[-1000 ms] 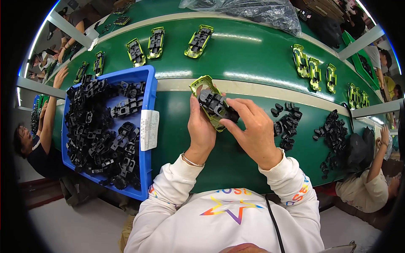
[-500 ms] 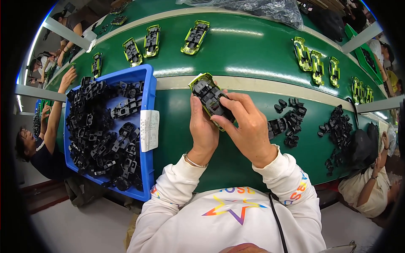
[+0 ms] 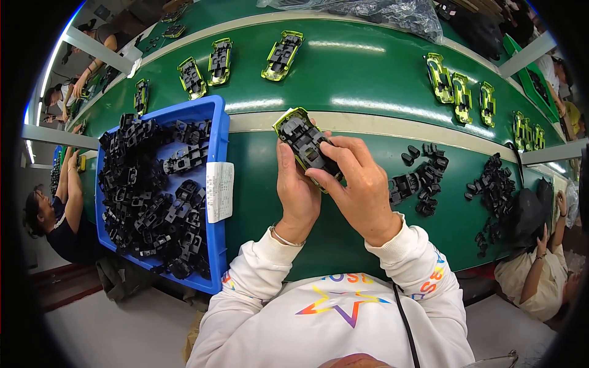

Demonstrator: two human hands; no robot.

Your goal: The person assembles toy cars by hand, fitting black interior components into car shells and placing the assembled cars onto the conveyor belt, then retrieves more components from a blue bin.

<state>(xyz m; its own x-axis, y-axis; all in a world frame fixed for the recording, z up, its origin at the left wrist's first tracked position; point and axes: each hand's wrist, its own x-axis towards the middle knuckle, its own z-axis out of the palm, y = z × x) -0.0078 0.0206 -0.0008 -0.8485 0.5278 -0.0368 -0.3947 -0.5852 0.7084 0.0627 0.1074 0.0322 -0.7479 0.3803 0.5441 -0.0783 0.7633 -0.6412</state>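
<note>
Between my hands is a toy car body [image 3: 300, 140] with a yellow-green shell and a black interior part set into it, tilted with its far end to the left. My left hand [image 3: 297, 190] wraps its left and near side, thumb along the edge. My right hand [image 3: 362, 178] grips the near right part, its thumb and forefinger pressing on the black interior. Fingers beneath the car are hidden. Left of my hands stands a blue bin [image 3: 216, 257] heaped with black plastic interior parts [image 3: 144, 196].
Similar green car bodies [image 3: 283, 56] lie along the far green belt [image 3: 356, 73], with more cars [image 3: 461, 98] at right. Small black seat-like parts [image 3: 423, 175] and another black pile [image 3: 494, 184] lie right of my hands. Co-workers sit at both sides; metal posts [image 3: 521, 55] flank the bench.
My hands and the car body stay almost in place. At left, a co-worker's raised arm has come down from the belt, and both that person's hands are now close together.
</note>
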